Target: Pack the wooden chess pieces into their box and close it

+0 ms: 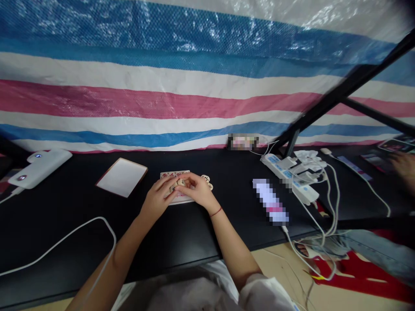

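Observation:
Above a shallow white box (177, 201) with red characters in it, both my hands meet over round pale xiangqi pieces (180, 182). My left hand (158, 195) is closed against the pieces from the left, its fingers bent over them. From the right, my right hand (200, 190) curls thumb and fingers around the same pieces; a thin red string circles that wrist. Several pieces marked with characters (206, 178) lie on the black table just right of the box. My hands hide much of the box's middle.
A white panel with a brown edge (122, 177) lies left of the box. A phone (270, 202) and a power strip (288, 177) with cables are to the right. A white device (42, 168) stands at left. Another person's hand (403, 166) shows at far right.

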`<state>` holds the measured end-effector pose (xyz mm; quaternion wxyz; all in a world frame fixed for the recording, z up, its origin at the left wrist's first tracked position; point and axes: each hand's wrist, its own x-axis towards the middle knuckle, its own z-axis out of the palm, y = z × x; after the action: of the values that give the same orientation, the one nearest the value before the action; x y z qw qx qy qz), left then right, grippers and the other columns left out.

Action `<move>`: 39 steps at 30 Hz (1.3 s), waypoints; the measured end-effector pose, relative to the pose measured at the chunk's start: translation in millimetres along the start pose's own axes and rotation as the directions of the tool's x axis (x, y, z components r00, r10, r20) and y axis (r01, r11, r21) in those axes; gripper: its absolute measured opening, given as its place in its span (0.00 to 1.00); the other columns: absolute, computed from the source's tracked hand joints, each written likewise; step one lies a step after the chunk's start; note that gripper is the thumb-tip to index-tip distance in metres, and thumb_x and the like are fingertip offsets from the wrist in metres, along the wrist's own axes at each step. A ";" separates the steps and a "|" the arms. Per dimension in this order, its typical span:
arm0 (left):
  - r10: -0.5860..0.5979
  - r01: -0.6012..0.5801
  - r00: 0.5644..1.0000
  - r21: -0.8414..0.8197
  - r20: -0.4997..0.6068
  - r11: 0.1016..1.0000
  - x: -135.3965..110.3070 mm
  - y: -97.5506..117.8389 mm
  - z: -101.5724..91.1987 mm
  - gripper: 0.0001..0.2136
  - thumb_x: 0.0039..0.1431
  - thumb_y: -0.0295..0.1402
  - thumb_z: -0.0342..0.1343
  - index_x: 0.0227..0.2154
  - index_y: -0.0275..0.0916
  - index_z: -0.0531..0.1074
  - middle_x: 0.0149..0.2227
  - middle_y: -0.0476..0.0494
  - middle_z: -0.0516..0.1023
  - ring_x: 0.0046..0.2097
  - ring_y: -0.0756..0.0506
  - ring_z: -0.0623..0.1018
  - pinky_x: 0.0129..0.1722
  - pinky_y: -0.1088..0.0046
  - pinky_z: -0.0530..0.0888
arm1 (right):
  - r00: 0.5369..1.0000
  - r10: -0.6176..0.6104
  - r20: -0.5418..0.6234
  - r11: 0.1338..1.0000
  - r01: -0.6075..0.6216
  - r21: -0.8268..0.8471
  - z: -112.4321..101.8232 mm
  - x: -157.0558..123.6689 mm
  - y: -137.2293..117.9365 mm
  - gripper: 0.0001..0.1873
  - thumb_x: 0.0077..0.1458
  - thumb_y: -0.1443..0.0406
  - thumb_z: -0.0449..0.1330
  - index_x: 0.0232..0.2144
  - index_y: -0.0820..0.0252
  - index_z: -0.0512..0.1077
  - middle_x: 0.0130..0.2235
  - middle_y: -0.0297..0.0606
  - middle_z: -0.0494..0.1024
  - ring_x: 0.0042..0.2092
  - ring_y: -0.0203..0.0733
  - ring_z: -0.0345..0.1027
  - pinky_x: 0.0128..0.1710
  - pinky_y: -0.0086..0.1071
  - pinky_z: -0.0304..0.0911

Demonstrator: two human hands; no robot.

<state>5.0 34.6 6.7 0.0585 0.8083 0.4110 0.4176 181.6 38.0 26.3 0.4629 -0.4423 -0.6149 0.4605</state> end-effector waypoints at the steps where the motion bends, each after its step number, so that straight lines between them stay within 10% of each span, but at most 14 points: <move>1: 0.002 -0.002 1.000 -0.006 0.000 1.000 0.2 1.0 -0.3 0.13 0.63 0.35 0.53 0.50 0.44 0.71 0.47 0.43 0.77 0.48 0.45 0.78 0.51 0.66 0.75 | 1.000 0.011 0.002 1.000 -0.011 0.019 0.7 -0.3 0.8 0.18 0.46 0.55 0.68 0.37 0.57 0.74 0.24 0.29 0.67 0.26 0.33 0.57 0.25 0.28 0.58; 12: -0.145 0.132 0.986 -0.141 -0.088 0.981 5.4 -9.1 -8.9 0.04 0.57 0.28 0.56 0.35 0.40 0.69 0.42 0.45 0.76 0.43 0.48 0.78 0.40 0.72 0.75 | 0.974 0.060 -0.220 0.994 -0.038 0.103 -28.1 -1.1 12.6 0.16 0.49 0.57 0.66 0.39 0.56 0.73 0.41 0.38 0.78 0.28 0.32 0.64 0.28 0.28 0.62; 19: -0.011 -0.007 0.974 0.078 0.226 0.997 5.6 2.7 3.7 0.01 0.57 0.32 0.60 0.30 0.42 0.74 0.40 0.49 0.81 0.44 0.44 0.76 0.45 0.64 0.66 | 0.978 -0.051 -0.204 0.999 0.054 0.008 -28.0 -2.3 18.6 0.11 0.51 0.62 0.64 0.39 0.56 0.73 0.48 0.41 0.73 0.32 0.32 0.66 0.34 0.30 0.65; 25: 0.080 -0.146 0.944 0.187 0.319 0.972 8.4 5.8 11.6 0.06 0.62 0.34 0.56 0.31 0.45 0.77 0.41 0.49 0.82 0.46 0.41 0.73 0.44 0.58 0.62 | 0.986 -0.131 -0.099 0.980 0.114 -0.161 -27.4 -7.2 10.1 0.11 0.52 0.68 0.58 0.39 0.56 0.74 0.46 0.41 0.70 0.35 0.35 0.68 0.36 0.32 0.66; 39: -0.043 -0.023 0.962 0.236 0.271 0.971 3.7 -4.1 -4.9 0.06 0.59 0.35 0.57 0.37 0.44 0.77 0.40 0.46 0.78 0.41 0.43 0.74 0.40 0.64 0.65 | 0.957 -0.206 0.203 0.709 0.289 -0.643 -21.8 -9.2 6.5 0.03 0.54 0.70 0.62 0.29 0.59 0.73 0.35 0.38 0.78 0.36 0.41 0.67 0.42 0.33 0.58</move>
<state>0.1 38.7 10.4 0.0197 0.8573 0.4499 0.2494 205.3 33.7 21.6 0.2954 -0.4640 -0.8178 0.1689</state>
